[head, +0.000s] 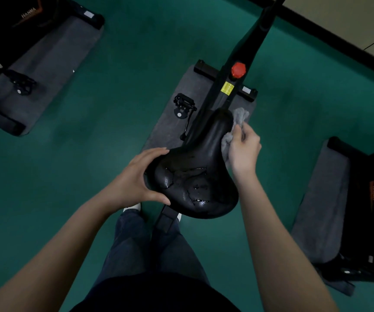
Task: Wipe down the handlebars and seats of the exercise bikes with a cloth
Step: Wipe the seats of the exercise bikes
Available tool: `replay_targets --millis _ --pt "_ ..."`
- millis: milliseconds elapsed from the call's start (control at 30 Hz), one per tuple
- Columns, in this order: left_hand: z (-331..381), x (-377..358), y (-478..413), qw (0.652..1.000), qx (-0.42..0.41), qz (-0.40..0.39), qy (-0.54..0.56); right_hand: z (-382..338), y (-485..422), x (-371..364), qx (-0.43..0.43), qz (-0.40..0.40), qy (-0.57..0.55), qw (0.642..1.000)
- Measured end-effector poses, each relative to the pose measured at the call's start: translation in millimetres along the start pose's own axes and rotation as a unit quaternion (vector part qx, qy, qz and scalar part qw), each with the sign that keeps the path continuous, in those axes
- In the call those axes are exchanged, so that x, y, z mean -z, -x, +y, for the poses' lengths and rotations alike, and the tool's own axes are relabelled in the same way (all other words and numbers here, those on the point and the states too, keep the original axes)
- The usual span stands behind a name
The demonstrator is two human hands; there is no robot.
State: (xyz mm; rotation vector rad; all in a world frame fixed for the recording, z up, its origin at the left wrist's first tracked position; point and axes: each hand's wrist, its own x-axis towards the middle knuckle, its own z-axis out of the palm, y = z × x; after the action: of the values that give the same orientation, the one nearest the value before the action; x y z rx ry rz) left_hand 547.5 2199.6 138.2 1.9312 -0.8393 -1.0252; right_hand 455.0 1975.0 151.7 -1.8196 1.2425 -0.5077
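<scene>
Lying in the right hand's fingers, cloth seemingly touches seat.

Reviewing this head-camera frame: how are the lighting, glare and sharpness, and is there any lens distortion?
Head view: dim and underexposed, so the black seat and bike frame merge; small glints on the seat's rear; the cloth in the right hand and the left hand gripping the seat are legible; forearms stretch toward the bottom corners, a wide-angle effect.
</scene>
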Motion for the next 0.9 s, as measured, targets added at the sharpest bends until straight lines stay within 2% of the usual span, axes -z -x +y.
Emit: replay_targets --millis 100,300,367,433,500,567,633,667,733,800,833,900 --pt "-1.3 0.1 0.6 1.0 0.0 0.004 -0.002 3.3 0.5 1.6 0.011 -0.023 0.037 0.999" --pt "-1.3 -1.1 0.8 1.0 0.002 0.004 0.005 57.3 43.4 44.6 0.09 -0.163 0.088 0.979" --pt "-1.2 -0.7 0.9 1.0 0.003 0.002 0.005 74.0 48.0 57.8 0.038 -0.192 0.063 0.979" --pt "-0.9 -0.5 1.1 1.0 0.005 0.003 0.008 82.8 57.7 59.3 -0.066 -0.191 -0.045 0.978" --pt "0.1 -0.8 1.2 1.0 0.005 0.006 0.009 85.1 71.5 52.6 -0.14 -0.14 -0.138 0.97" --pt "0.9 -1.1 1.2 1.0 0.003 0.007 0.01 84.5 87.7 44.9 -0.171 -0.079 -0.168 0.968" --pt "1.1 -1.2 1.3 1.0 0.0 0.008 0.009 82.2 106.5 42.2 -0.143 -0.032 -0.129 0.981" --pt "0.9 -1.3 1.2 1.0 0.0 0.008 0.009 79.0 113.8 42.2 -0.1 -0.015 -0.09 0.991" --pt "0.7 -1.9 1.3 1.0 0.001 0.006 0.018 64.3 121.1 43.7 0.031 -0.005 -0.004 1.0" --pt "0.5 -2.7 1.3 1.0 0.001 0.005 0.024 53.0 115.7 43.6 0.14 -0.048 0.032 0.988" --pt "0.1 -3.3 1.3 1.0 0.002 0.006 0.024 50.5 111.6 43.6 0.161 -0.07 0.046 0.983" --pt "0.0 -3.9 1.3 1.0 0.003 0.01 0.021 50.7 104.6 44.0 0.146 -0.072 0.062 0.985"
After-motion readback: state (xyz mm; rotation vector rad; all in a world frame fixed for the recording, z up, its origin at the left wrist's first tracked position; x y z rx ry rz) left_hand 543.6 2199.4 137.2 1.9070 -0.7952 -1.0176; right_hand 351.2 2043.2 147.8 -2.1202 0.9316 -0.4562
